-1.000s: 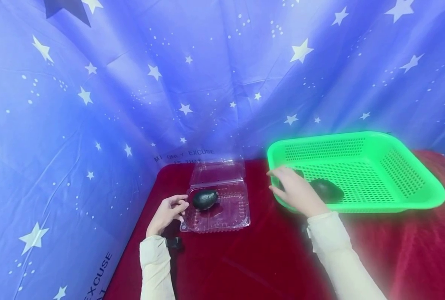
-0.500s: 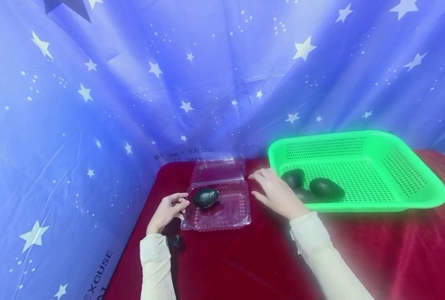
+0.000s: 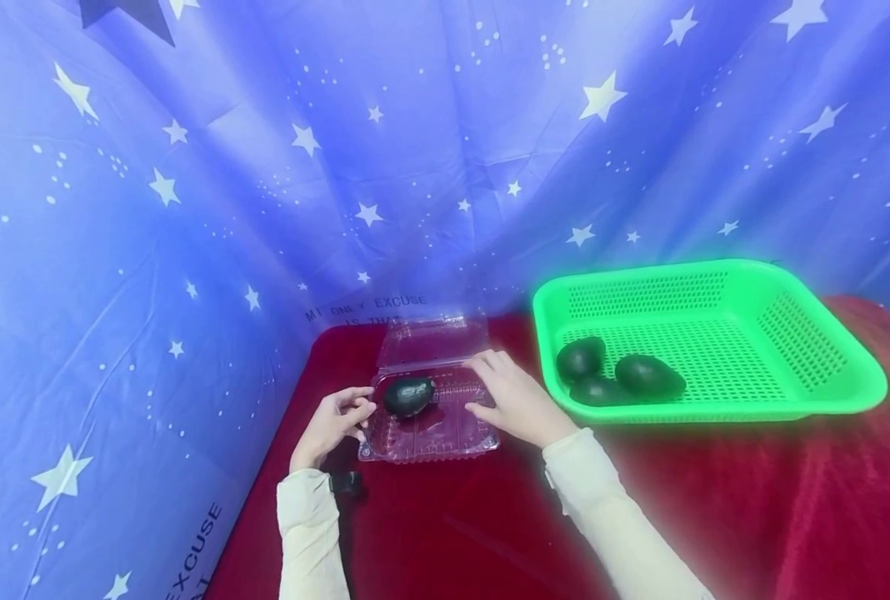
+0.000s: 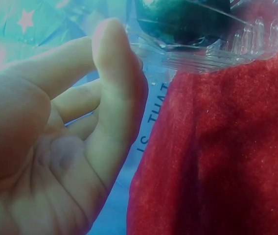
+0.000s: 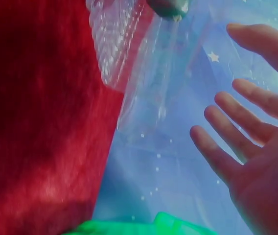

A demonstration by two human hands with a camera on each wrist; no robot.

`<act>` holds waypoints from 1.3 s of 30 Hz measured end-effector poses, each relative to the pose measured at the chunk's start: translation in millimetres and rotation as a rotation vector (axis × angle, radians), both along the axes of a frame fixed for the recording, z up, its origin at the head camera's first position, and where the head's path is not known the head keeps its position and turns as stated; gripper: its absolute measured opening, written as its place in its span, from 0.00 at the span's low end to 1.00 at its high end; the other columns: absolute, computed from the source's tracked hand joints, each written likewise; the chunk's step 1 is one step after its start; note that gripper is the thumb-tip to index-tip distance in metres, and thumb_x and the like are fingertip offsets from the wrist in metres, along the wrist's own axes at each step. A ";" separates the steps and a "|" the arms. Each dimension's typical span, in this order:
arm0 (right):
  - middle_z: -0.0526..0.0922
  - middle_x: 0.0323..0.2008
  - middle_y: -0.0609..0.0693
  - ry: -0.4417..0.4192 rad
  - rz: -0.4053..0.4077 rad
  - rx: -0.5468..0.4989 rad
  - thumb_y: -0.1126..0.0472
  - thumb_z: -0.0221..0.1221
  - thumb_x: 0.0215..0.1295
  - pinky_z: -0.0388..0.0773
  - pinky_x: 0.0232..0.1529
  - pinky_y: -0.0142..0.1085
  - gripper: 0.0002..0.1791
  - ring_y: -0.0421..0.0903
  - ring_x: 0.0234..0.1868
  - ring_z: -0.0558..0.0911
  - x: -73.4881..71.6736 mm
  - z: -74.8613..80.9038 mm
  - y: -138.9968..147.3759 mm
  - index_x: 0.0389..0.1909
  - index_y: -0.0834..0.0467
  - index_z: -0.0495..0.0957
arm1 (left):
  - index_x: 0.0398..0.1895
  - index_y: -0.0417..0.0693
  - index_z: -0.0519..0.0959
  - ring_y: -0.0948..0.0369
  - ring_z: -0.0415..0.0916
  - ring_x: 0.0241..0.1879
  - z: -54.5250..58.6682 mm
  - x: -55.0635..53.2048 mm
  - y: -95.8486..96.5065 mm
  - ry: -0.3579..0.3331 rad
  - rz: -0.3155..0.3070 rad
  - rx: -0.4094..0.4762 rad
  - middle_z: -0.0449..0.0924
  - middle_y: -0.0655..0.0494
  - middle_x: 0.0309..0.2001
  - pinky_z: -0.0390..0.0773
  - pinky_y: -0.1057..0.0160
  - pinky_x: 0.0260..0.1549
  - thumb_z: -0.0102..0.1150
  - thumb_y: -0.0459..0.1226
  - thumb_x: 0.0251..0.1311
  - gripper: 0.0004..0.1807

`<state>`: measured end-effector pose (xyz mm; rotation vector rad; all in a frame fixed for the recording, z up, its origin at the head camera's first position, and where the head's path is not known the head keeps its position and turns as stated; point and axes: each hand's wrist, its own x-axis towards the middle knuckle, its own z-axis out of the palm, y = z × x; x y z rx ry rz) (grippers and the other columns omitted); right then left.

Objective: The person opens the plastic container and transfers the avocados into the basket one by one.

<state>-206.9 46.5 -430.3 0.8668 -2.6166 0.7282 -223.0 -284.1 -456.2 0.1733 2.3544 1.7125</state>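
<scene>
A clear plastic clamshell container [image 3: 456, 429] lies with its lid raised at the back, and a dark green avocado [image 3: 409, 397] sits in the left part of its base. My left hand [image 3: 334, 427] pinches the container's left edge between thumb and finger. Over the container's right side is my right hand [image 3: 518, 398], fingers spread and holding nothing. The right wrist view shows the palm of that hand [image 5: 266, 147] with its fingers apart from the container. In the left wrist view, the avocado [image 4: 183, 19] appears through the clear wall beyond my fingertips.
A green perforated basket [image 3: 827, 408] stands to the right with three dark avocados [image 3: 649, 377] grouped at its left end. Red cloth [image 3: 445, 533] covers the table. A blue star-patterned curtain [image 3: 430, 150] hangs behind and at the left.
My right hand has moved left, from the green basket's left rim to the container's right side. The left hand stays at the container's edge, and the avocados keep their places.
</scene>
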 end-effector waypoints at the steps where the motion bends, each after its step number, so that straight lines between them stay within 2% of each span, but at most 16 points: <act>1: 0.75 0.56 0.55 -0.004 0.003 -0.007 0.55 0.72 0.57 0.77 0.62 0.45 0.33 0.52 0.59 0.74 0.2 -0.7 -2.3 0.62 0.60 0.73 | 0.63 0.28 0.70 0.64 0.75 0.25 -0.4 0.2 0.0 -0.002 0.001 0.002 0.75 0.32 0.41 0.83 0.67 0.21 0.60 0.30 0.65 0.25; 12: 0.73 0.58 0.56 0.030 0.041 -0.031 0.56 0.71 0.57 0.73 0.66 0.46 0.32 0.53 0.62 0.70 -2.0 -5.7 -26.5 0.61 0.60 0.74 | 0.63 0.28 0.70 0.65 0.75 0.26 -2.3 0.1 -0.3 0.016 -0.008 0.000 0.75 0.33 0.41 0.83 0.67 0.21 0.60 0.30 0.65 0.24; 22: 0.67 0.67 0.56 -0.079 0.095 -0.018 0.55 0.69 0.60 0.66 0.70 0.52 0.40 0.53 0.69 0.66 -0.9 -12.4 -45.7 0.71 0.59 0.65 | 0.64 0.29 0.70 0.65 0.75 0.26 -3.4 -1.3 -0.3 0.005 -0.002 0.006 0.76 0.34 0.42 0.82 0.68 0.21 0.60 0.30 0.66 0.24; 27: 0.64 0.70 0.56 -0.091 0.120 -0.012 0.54 0.69 0.59 0.65 0.71 0.54 0.42 0.54 0.72 0.63 -0.4 -17.4 -55.5 0.72 0.58 0.63 | 0.64 0.28 0.70 0.64 0.74 0.26 -3.1 0.3 -0.5 0.002 -0.001 0.008 0.76 0.40 0.40 0.82 0.68 0.21 0.60 0.30 0.65 0.25; 33: 0.62 0.73 0.56 -0.087 0.143 -0.012 0.53 0.70 0.58 0.63 0.71 0.56 0.44 0.55 0.74 0.60 -0.1 -24.5 -66.4 0.73 0.57 0.62 | 0.64 0.26 0.69 0.65 0.74 0.25 -2.6 1.3 0.1 0.004 -0.011 0.014 0.76 0.36 0.40 0.82 0.68 0.21 0.60 0.29 0.66 0.26; 39: 0.58 0.76 0.55 -0.072 0.149 0.025 0.53 0.70 0.59 0.56 0.75 0.56 0.46 0.55 0.77 0.55 0.0 -33.6 -76.7 0.75 0.57 0.59 | 0.64 0.29 0.70 0.64 0.75 0.25 -3.6 -0.2 -0.9 0.010 -0.007 0.004 0.77 0.46 0.37 0.83 0.67 0.22 0.60 0.30 0.66 0.25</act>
